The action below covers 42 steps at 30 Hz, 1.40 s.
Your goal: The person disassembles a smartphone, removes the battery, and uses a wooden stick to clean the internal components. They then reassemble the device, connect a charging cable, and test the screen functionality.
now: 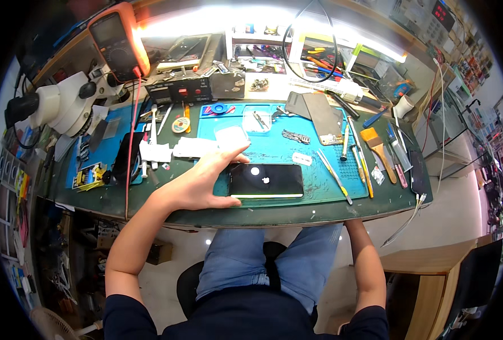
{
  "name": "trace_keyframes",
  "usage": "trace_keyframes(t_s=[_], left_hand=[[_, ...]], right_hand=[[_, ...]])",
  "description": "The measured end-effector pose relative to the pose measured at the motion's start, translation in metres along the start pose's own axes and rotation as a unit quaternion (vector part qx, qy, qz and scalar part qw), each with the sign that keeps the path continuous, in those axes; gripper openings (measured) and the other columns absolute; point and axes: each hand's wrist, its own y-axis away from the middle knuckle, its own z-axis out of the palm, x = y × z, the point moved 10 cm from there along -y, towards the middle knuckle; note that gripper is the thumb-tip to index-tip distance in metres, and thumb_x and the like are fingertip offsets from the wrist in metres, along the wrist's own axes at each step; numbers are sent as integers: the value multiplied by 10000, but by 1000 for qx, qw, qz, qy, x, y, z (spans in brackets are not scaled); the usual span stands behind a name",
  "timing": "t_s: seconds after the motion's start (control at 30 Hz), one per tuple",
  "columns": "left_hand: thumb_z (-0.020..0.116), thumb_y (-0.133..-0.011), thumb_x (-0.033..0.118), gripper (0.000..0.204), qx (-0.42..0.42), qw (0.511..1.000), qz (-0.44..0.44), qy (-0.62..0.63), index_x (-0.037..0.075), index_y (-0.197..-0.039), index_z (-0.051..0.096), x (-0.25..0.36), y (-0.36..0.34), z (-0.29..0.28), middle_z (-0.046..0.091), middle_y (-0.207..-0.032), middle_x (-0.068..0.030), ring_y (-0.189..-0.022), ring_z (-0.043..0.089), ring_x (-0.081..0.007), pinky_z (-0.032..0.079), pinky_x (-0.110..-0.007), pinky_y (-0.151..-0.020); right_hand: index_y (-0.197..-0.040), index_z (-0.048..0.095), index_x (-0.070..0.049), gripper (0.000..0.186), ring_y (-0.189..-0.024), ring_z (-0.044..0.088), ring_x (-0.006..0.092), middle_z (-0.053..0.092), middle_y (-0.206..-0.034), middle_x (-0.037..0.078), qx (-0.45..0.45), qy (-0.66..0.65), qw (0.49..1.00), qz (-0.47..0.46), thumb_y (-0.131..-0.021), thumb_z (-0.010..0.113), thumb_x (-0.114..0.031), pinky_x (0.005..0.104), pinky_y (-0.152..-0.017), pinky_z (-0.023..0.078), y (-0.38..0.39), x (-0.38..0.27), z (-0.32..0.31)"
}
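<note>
A black smartphone (267, 181) lies flat on the teal work mat (319, 164) near the front edge of the bench, its dark screen showing a small white logo. My left hand (203, 182) grips the phone's left end, thumb on the near edge and fingers curled over the far edge. My right forearm (368, 255) drops below the bench edge, and the hand itself is hidden under the table.
A brush (378, 147), tweezers and screwdrivers (358, 156) lie right of the phone. A second dark phone (417, 173) rests at the bench's right end. A white microscope (53, 105) and an orange multimeter (118, 41) stand at the back left. Small parts trays (257, 120) sit behind the mat.
</note>
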Motion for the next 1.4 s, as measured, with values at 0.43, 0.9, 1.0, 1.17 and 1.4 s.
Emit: trace_keyframes(t_s=[0.43,0.9,1.0,1.17,1.4], left_hand=[[892,-781,403,876,88,983,66,-146,19,-1477,524,26,10,-24,656,-1291,-161,-1134,617,-355,485,-459,-1024],[508,-910,-26,186,322,929,121,-134,13,-1072,591,18,50,-56,611,-904,-150,-702,611,-261,480,-378,-626],[439,-947,33,166,329,928,118,-128,21,-1074,545,12,48,-62,582,-862,-135,-669,569,-228,458,-343,-610],[394,-1001,101,137,415,906,71,-52,45,-986,518,-28,83,-71,499,-747,-88,-637,487,-183,409,-313,-588],[451,-1126,414,489,381,906,92,-160,69,-782,496,-39,95,-75,499,-656,-53,-574,460,-173,355,-320,-560]], right_hand=[[-1219,681,-78,429,-1148,634,440,681,-1225,177,228,-92,968,-50,-813,787,-167,535,-963,501,116,21,-12],[-1059,722,-68,273,-1025,639,489,683,-1104,218,109,-251,962,7,-786,704,-77,543,-900,522,182,2,76],[-1141,693,-33,364,-961,670,429,679,-1076,209,143,-224,963,-50,-780,729,-45,505,-836,551,180,-4,64],[-1074,728,-62,287,-934,679,412,695,-1053,175,130,-172,973,-81,-797,752,-134,492,-813,561,171,-12,59],[-1063,728,-57,261,-962,671,398,689,-1058,167,93,-212,971,-65,-822,746,-156,498,-790,547,181,-1,79]])
